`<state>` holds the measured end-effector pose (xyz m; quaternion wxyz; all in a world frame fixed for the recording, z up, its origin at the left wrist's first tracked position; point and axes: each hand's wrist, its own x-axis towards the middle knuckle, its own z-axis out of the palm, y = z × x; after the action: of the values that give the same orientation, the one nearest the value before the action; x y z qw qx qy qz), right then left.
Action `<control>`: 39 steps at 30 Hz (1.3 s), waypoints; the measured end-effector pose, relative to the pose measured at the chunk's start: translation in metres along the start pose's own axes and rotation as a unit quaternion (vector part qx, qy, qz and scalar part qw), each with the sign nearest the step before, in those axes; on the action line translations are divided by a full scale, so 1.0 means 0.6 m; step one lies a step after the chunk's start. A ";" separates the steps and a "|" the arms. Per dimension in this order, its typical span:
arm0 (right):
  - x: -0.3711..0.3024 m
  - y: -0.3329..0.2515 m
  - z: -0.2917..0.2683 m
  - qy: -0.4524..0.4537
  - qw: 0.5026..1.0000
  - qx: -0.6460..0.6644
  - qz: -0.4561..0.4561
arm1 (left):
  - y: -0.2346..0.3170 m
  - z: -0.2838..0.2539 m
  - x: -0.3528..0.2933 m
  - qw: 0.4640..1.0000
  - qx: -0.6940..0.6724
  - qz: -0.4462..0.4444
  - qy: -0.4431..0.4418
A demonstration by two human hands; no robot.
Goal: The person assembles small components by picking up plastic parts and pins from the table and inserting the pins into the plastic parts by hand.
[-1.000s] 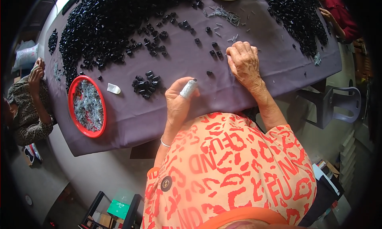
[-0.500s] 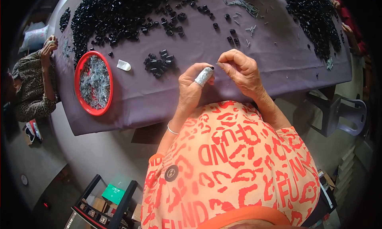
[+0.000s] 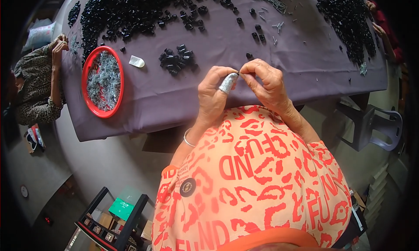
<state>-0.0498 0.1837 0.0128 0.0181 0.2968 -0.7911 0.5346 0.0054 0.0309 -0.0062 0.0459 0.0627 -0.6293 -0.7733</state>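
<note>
My left hand point(image 3: 214, 91) and my right hand point(image 3: 265, 81) meet fingertip to fingertip above the near edge of a purple-covered table point(image 3: 227, 54). A silvery cap covers my left thumb point(image 3: 228, 82). Both hands pinch one tiny part point(image 3: 239, 72) between them; it is too small to tell what it is. A small heap of black plastic pieces point(image 3: 178, 59) lies just beyond my left hand, and one loose black piece point(image 3: 249, 56) sits ahead of my fingers.
A red round tray point(image 3: 104, 81) of grey metal bits stands at the left, a white thimble point(image 3: 136, 61) beside it. Big piles of black pieces point(image 3: 126, 8) fill the far side. A seated person's hand point(image 3: 59, 43) is at the left; a grey chair point(image 3: 375, 124) stands right.
My right hand came back from the table's scattered pieces to meet my left hand, and both now pinch together close to my body.
</note>
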 end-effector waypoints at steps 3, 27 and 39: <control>-0.006 -0.004 -0.001 -0.012 1.000 -0.003 -0.006 | 0.001 -0.001 -0.006 0.975 0.178 0.131 0.001; -0.019 -0.004 -0.001 -0.010 1.000 -0.003 0.010 | -0.006 -0.001 -0.011 0.999 0.018 -0.032 -0.034; -0.011 -0.002 -0.014 -0.018 0.998 0.023 0.051 | -0.017 -0.015 -0.011 0.990 -0.088 -0.097 -0.045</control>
<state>-0.0461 0.1937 0.0154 -0.0299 0.2658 -0.7930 0.5473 0.0131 0.0253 -0.0176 -0.0524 0.0838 -0.5512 -0.8285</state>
